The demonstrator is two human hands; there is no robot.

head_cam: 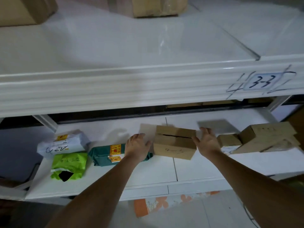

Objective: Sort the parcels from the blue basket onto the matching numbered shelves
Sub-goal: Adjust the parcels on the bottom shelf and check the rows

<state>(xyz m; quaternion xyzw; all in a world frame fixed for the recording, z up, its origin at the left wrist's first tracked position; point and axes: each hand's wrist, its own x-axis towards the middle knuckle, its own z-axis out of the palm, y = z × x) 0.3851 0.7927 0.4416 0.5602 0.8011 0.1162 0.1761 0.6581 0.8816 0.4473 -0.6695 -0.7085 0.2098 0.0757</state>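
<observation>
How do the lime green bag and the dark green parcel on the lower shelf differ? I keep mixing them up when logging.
The lime green bag is bright and crumpled, with a torn black hole; the dark green parcel is teal, smoother and brick-shaped. The lime bag bears handwriting only, the dark one red and yellow stickers. The left hand overlaps the dark parcel's right end, while the lime bag lies clear of both hands. Both lie flat on the lower shelf.

Two white shelves (115, 89) (148, 171) show. The lower one carries three soft mailer bags (60, 143) (69, 165) (107, 153) and roughly three cardboard boxes (175, 143) (228, 140) (266, 137). Two more cardboard boxes (24, 9) (153, 5) sit up top.
</observation>
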